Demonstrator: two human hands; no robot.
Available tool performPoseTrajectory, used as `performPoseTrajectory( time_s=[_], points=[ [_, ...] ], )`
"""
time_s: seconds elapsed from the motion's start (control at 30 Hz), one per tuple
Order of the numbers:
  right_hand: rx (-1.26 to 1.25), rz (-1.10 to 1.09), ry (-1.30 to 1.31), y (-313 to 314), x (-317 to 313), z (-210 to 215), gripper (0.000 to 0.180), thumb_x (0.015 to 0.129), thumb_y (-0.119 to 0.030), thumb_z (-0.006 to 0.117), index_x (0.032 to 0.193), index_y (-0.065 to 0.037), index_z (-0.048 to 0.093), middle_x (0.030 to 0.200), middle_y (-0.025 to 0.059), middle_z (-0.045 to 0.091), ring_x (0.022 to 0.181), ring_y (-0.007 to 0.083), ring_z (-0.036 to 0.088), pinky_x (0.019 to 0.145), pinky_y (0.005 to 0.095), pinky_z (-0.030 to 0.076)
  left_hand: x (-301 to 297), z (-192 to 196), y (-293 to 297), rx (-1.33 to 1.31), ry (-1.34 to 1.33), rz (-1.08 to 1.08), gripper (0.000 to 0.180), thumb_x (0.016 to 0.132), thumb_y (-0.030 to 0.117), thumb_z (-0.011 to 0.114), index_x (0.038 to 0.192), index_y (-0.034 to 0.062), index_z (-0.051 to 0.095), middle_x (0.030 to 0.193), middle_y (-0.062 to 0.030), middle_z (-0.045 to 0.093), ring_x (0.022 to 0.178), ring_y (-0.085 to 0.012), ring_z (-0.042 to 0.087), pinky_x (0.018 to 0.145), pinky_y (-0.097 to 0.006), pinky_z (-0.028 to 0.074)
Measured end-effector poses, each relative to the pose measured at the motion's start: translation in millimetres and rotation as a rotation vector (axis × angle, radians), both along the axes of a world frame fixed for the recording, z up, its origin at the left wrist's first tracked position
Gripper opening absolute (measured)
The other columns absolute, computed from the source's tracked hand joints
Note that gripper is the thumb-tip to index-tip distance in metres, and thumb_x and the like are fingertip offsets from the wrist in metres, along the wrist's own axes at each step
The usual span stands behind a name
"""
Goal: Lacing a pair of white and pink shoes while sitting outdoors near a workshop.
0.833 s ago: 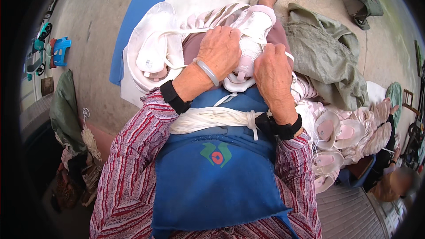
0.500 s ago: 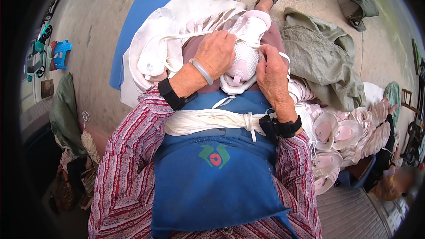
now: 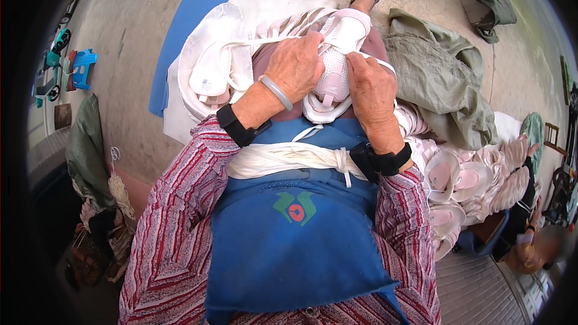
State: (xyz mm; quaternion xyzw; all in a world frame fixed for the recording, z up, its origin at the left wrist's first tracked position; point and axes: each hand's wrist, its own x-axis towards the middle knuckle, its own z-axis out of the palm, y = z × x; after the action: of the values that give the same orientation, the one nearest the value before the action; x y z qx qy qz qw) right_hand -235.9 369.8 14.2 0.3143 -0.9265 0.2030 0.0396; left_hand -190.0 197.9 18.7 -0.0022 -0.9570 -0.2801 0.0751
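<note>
Fingers (image 3: 313, 45) of both hands stay clamped on a pink-and-white shoe (image 3: 332, 75), now tilted upright on the lap; white laces (image 3: 253, 45) stretch leftward from it.

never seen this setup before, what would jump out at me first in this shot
Both hands meet at the middle top: the left hand and right hand close their grip on a pink and white shoe held over the lap. Below it, a bundle of white laces is tied across a blue apron. At the right lies a pile of pink shoe parts, and a blue mat covers the floor at the upper left.
</note>
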Motion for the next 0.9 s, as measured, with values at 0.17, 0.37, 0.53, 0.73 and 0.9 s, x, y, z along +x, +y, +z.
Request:
performPoseTrajectory(
  time_s=[0.17,0.37,0.53,0.73,0.9],
  points=[
    [0.157,0.015,0.043,-6.2,1.2,4.3,0.008,0.078,-0.007,0.061,0.086,-0.005,0.058,0.077,0.0135,0.062,0.064,0.0302,0.067,0.053,0.0395,0.052,-4.0,-9.1,-0.2,-0.084,0.056,-0.027,0.023,0.081,0.005,0.055,0.102,-0.0017,0.058,0.089,-0.0213,0.065,0.085,-0.0368,0.062,0.078,-0.045,0.048],
    [0.241,0.073,0.115,-11.1,-2.2,7.7,0.009,0.074,-0.008,0.063,0.082,-0.004,0.06,0.079,0.0115,0.06,0.068,0.0257,0.067,0.056,0.0356,0.052,-4.3,-13.5,-3.3,-0.052,0.071,-0.029,0.023,0.08,0.004,0.055,0.101,-0.003,0.058,0.088,-0.0218,0.064,0.084,-0.0372,0.062,0.078,-0.045,0.049],
    [0.276,0.171,0.291,-7.7,-8.8,4.9,0.008,0.072,-0.011,0.062,0.078,-0.006,0.06,0.081,0.0093,0.055,0.074,0.0223,0.058,0.064,0.0347,0.046,-3.5,-10.9,-1.2,-0.034,0.065,-0.038,0.024,0.08,0.004,0.054,0.102,-0.0026,0.057,0.087,-0.0222,0.063,0.083,-0.0383,0.061,0.078,-0.046,0.048],
    [0.041,0.318,0.284,-1.4,-21.4,10.7,0.007,0.074,-0.012,0.058,0.078,-0.006,0.058,0.078,0.0082,0.049,0.072,0.0232,0.051,0.065,0.0369,0.038,0.2,-5.0,1.0,0.059,0.049,0.034,0.029,0.08,0.005,0.056,0.108,-0.0009,0.053,0.086,-0.0232,0.063,0.081,-0.0402,0.06,0.075,-0.048,0.047],
    [-0.406,0.194,-0.089,-10.0,3.0,34.7,0.005,0.079,-0.005,0.064,0.083,-0.003,0.061,0.081,0.0081,0.053,0.075,0.0225,0.056,0.067,0.0338,0.044,-1.2,-7.6,-1.7,0.109,0.049,0.011,0.03,0.079,0.006,0.058,0.109,0.0015,0.053,0.087,-0.0218,0.062,0.084,-0.0409,0.059,0.077,-0.047,0.047]
  ],
)
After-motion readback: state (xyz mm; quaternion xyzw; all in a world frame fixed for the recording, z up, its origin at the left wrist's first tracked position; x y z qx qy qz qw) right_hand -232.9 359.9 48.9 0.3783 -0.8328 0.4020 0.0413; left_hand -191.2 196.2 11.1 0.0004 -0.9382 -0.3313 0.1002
